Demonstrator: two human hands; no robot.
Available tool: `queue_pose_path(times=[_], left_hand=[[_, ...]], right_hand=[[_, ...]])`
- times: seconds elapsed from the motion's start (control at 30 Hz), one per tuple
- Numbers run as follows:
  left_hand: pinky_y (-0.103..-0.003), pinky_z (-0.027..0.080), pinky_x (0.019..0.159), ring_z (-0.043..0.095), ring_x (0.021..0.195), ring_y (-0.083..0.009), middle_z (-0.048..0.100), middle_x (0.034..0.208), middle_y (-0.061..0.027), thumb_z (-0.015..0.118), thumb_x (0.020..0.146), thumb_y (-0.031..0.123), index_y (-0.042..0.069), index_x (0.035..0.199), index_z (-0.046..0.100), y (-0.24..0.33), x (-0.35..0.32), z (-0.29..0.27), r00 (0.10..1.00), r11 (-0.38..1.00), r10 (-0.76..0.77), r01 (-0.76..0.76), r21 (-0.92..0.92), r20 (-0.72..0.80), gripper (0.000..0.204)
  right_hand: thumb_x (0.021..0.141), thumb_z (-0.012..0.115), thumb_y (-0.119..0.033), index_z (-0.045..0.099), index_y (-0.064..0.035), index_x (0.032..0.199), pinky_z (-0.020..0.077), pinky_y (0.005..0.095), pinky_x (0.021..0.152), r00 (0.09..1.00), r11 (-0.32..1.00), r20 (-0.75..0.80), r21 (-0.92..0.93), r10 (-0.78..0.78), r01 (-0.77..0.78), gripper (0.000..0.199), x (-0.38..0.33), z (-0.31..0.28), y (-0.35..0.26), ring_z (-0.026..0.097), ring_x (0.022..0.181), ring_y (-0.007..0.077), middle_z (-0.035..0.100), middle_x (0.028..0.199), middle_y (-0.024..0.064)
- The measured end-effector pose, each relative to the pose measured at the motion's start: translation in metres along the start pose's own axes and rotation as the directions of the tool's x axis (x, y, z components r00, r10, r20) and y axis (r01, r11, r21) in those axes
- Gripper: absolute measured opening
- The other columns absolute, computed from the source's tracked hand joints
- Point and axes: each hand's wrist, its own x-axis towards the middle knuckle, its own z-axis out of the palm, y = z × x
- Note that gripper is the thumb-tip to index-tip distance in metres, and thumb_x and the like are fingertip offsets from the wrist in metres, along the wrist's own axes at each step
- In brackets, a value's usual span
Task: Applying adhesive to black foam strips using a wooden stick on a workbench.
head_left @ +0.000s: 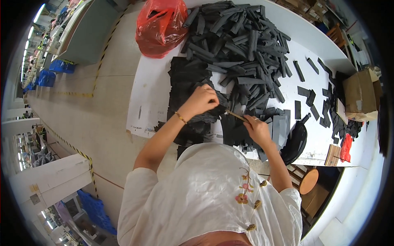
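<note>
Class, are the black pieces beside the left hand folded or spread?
Mostly spread: the black pieces lie flat in overlapping layers, their stepped edges showing beside the left hand.

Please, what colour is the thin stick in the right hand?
The thin stick looks light brown; it shows best in the head view.

Striped tape (98, 71) marks the pale floor (117, 96) under bright tube lights (39, 13).

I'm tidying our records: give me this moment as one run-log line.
left hand: curled over black pieces | right hand: holding thin tan tool | beyond hands: heap of dark strips | left of heap: red plastic bag
</note>
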Motion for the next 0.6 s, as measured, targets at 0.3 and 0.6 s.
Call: queue_pose_path(times=[0.3,0.6], left_hand=[[-0.042,0.047,0.095,0.054,0.113,-0.0288,0.054,0.119,-0.0148,0.078,0.075,0.013,0.003,0.123,0.054,0.039,-0.034,0.008,0.786,0.115,-0.564,-0.23,-0.966,-0.254,0.055],[-0.039,0.053,0.084,0.066,0.089,-0.0272,0.066,0.085,-0.0089,0.069,0.088,0.022,0.001,0.103,0.063,0.055,-0.031,0.043,0.643,-0.3,-0.766,-0.321,-0.898,0.025,0.027]], right_hand=[[0.096,0.053,-0.012,0.06,0.0,0.094,0.0334,0.021,0.046,0.889,0.421,0.427,0.785,0.164,-0.454,0.014,0.036,0.032,-0.058,0.041,0.049,0.0028,0.055,0.063,-0.0011],[0.09,0.055,-0.005,0.059,0.0038,0.096,0.0431,0.0315,0.05,0.976,0.814,-0.082,0.568,0.202,-0.121,0.011,0.033,0.076,-0.093,0.054,0.053,0.0164,0.058,0.063,0.0114]])
